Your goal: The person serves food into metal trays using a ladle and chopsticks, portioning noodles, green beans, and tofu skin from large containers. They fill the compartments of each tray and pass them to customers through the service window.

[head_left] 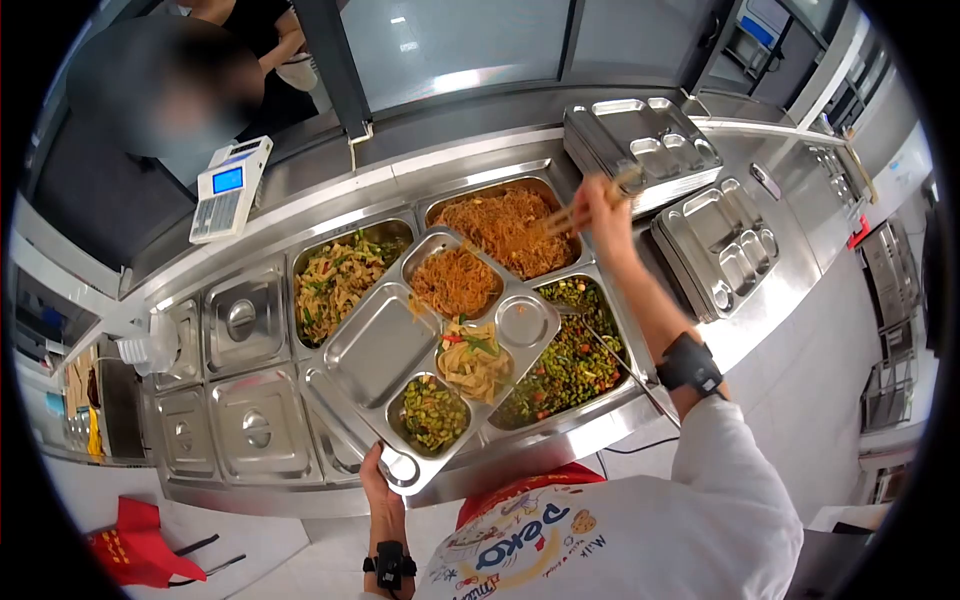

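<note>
My left hand [380,485] grips the near corner of a metal compartment tray [375,345], held tilted over the food pans. Brown noodles [455,282], pale sliced food with green and red bits [475,362] and chopped green vegetables [430,415] fill three of its compartments. The large compartment and the round one hold no food. In my right hand [603,218] is a pair of wooden chopsticks [565,222], slightly blurred, their tips at the pan of noodles [500,215]. A long-handled serving utensil [630,370] rests in the pan of chopped green vegetables [570,375].
A pan of sliced food with greens [345,280] sits left of the tray. Several lidded pans [255,425] line the counter's left side. Stacked metal trays [650,150] [715,245] stand at the right. A card terminal [230,190] stands near a person [275,50] across the counter.
</note>
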`<action>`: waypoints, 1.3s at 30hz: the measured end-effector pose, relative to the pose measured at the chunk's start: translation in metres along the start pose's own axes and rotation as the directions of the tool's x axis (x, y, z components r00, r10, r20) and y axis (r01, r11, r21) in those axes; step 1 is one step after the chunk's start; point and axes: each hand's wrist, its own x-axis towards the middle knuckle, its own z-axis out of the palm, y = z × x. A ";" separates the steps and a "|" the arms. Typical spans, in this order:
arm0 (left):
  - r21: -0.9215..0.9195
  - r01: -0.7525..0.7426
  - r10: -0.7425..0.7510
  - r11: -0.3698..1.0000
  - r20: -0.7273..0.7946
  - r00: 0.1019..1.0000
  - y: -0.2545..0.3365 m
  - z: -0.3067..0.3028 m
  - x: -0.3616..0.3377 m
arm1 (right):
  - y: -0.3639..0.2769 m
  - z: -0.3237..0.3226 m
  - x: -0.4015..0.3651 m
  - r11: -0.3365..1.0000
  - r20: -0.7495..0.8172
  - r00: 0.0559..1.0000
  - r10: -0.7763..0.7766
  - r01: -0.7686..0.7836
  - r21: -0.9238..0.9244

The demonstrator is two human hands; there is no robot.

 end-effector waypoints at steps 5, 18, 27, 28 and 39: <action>-0.007 -0.032 0.032 0.999 0.034 0.999 0.001 -0.010 0.001 | 0.103 0.024 -0.033 0.784 -0.063 0.942 0.330 -0.237 0.573; -0.052 0.011 -0.010 0.999 0.023 1.000 0.000 -0.006 0.008 | 0.005 0.054 -0.049 0.933 0.377 0.861 -0.342 0.264 0.243; -0.056 -0.034 0.036 0.998 0.039 0.999 0.003 -0.012 0.011 | 0.041 0.029 -0.043 0.944 0.291 0.903 -0.316 0.269 0.192; -0.072 -0.028 0.032 0.997 0.059 0.998 0.004 -0.015 0.013 | 0.031 0.027 -0.049 0.928 0.337 0.865 -0.371 0.338 0.156; 0.049 -0.268 0.269 0.962 -0.017 0.963 0.078 0.008 0.017 | 0.015 -0.031 -0.037 0.949 -0.225 0.953 -0.201 0.247 0.198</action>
